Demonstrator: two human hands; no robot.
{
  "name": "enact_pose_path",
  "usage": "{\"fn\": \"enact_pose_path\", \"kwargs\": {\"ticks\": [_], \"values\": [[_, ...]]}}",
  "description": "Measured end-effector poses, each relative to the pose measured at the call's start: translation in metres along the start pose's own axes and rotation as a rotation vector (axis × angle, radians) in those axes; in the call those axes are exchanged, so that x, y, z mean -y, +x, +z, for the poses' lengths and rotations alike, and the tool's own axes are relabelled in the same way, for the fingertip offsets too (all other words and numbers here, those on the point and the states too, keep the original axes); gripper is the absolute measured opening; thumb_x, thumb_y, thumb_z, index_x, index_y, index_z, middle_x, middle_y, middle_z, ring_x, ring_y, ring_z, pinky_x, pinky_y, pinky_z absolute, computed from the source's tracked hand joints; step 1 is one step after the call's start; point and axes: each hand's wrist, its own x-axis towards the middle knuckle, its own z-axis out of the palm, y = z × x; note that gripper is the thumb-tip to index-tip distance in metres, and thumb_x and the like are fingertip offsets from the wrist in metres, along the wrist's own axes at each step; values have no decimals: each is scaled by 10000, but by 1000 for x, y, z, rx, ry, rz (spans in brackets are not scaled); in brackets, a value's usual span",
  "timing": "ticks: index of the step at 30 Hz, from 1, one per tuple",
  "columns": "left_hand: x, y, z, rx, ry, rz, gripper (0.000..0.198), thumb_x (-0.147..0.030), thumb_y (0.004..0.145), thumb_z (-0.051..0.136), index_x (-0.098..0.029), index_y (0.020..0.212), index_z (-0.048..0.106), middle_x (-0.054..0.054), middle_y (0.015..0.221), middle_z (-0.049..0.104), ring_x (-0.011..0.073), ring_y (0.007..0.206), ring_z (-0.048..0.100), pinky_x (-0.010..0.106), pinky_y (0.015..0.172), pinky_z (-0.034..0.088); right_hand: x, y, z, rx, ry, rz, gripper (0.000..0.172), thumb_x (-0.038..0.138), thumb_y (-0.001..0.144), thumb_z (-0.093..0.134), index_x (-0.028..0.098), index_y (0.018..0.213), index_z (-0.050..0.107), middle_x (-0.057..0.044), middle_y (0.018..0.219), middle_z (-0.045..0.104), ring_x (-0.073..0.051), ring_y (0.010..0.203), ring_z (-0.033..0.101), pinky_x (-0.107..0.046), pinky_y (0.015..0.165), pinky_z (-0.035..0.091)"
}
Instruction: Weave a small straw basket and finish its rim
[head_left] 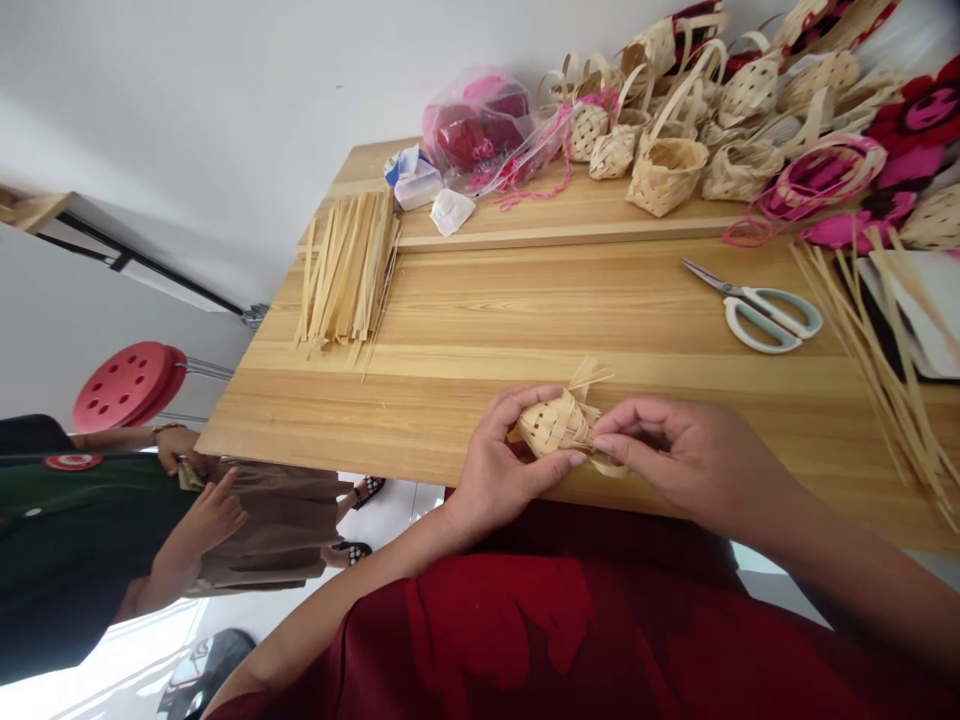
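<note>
Gripping a woven piece (pixel 551 425), both hands (pixel 499 450) (pixel 679 455) by table edge (pixel 337 463), scissors (pixel 734 292) well apart.

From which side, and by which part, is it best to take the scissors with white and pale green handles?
Probably by the looped handles, coming with the right hand from the near right side: these lie toward that side, while the pointed metal blades aim away leftward.

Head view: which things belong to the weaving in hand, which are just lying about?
In the job:
- small woven piece, in the left hand
- its loose strips, at the right hand
- probably the strip bundle and scissors, both unheld

Seemingly just lying about:
- woven baskets
- clear plastic bag
- crumpled white paper
- red stools
</note>
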Motion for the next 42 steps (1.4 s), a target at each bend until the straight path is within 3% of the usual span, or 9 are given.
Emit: {"fn": "enact_pose_path", "kwargs": {"ticks": [5, 19, 25, 30, 33, 37, 42], "values": [[-1, 1, 1, 13, -29, -18, 642, -378, 771, 924, -260, 1351, 673, 113, 1281, 690, 288, 1218, 660, 459, 1043, 584, -4, 1, 1, -10, 58, 23, 217, 431, 935, 678, 245, 843, 744, 9, 736, 750, -169, 660, 654, -306, 647, 466], [1, -1, 2, 56, -58, -17, 640, -337, 775, 919, -280, 1361, 668, 112, 1440, 615, 293, 1274, 633, 431, 1018, 589, -7, 4, 6, 37, 293, 143, 296, 499, 813, 746, 213, 752, 703, -14, 672, 704, -148, 593, 594, -281, 561, 450], [6, -4, 4, 61, -110, -82, 654, -361, 778, 917, -254, 1367, 653, 116, 1335, 672, 286, 1232, 657, 413, 984, 603, -5, 0, 10, -35, 122, 128, 275, 489, 885, 698, 234, 788, 731, -9, 695, 740, -175, 638, 649, -310, 627, 479], [0, -4, 7, 26, -157, -123, 655, -330, 758, 929, -250, 1353, 667, 118, 1320, 671, 283, 1223, 656, 374, 913, 620, 1, -3, -1, 3, 50, 81, 223, 468, 886, 727, 249, 864, 758, -6, 781, 776, -185, 692, 681, -316, 654, 488], [-4, -4, 8, 11, -139, -93, 637, -304, 746, 932, -247, 1330, 687, 115, 1316, 672, 286, 1231, 652, 384, 932, 618, 0, -3, -3, 21, 77, 43, 218, 453, 896, 723, 242, 843, 746, -3, 758, 756, -177, 685, 661, -313, 656, 484], [-4, -5, 10, -10, -161, -81, 647, -316, 756, 928, -250, 1349, 677, 118, 1328, 667, 288, 1245, 648, 385, 943, 619, -4, -2, 5, -86, 189, 46, 263, 488, 871, 748, 229, 824, 747, -17, 737, 745, -173, 663, 647, -312, 641, 492], [0, -5, 9, 64, -120, -27, 638, -337, 771, 923, -272, 1355, 674, 114, 1376, 653, 290, 1233, 662, 417, 964, 621, -7, -3, 11, -89, 333, 119, 329, 528, 781, 832, 223, 797, 709, -23, 697, 735, -177, 626, 647, -308, 599, 496]]}}
